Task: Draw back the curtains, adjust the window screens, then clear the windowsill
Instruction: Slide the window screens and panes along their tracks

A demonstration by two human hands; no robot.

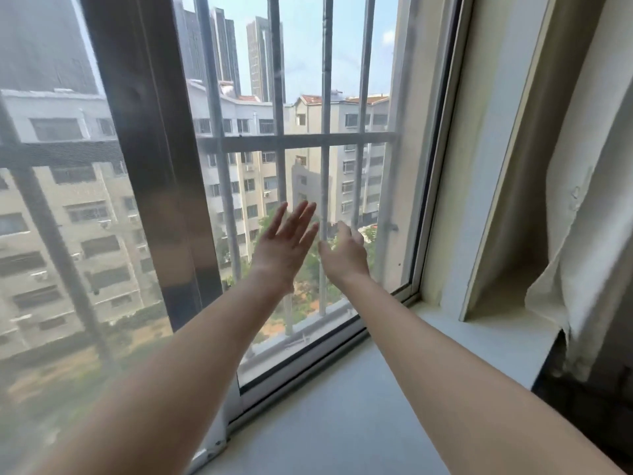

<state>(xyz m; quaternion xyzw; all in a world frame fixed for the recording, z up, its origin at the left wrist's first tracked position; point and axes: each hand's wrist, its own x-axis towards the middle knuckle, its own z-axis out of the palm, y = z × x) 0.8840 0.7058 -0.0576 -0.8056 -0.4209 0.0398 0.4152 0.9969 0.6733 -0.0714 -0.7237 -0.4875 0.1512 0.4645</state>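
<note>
Head view: a person reaches both bare forearms out over the sill toward a barred window, high above a housing estate.
Left hand (286, 241): raised with the palm facing the window and the fingers straight and spread. It holds nothing; whether it touches the pane cannot be told.
Right hand (344, 252): just beside the left and slightly lower, with fingers loosely extended toward the pane. It grips nothing, and contact with the pane cannot be told.
Window screen (68, 207): the hazy panel filling the left of the window, edged by a dark upright frame (154, 159). It lies to the left of both hands and apart from them; the left hand is the nearer.
Pane (359, 97): the clear section between the dark frame and the white window frame (431, 159). Both hands are held up in front of its lower half.
Curtain (582, 207): cream fabric gathered at the right edge, well to the right of the right hand, its lower hem hanging past the end of the sill.
Windowsill (359, 423): a pale grey ledge running beneath both forearms, from the window track to the curtain.
Security bars (325, 140): grey metal uprights and a crossbar outside the pane, directly beyond the hands.
Apartment blocks (342, 138): beige low-rises with towers behind them, under a bright sky.
</note>
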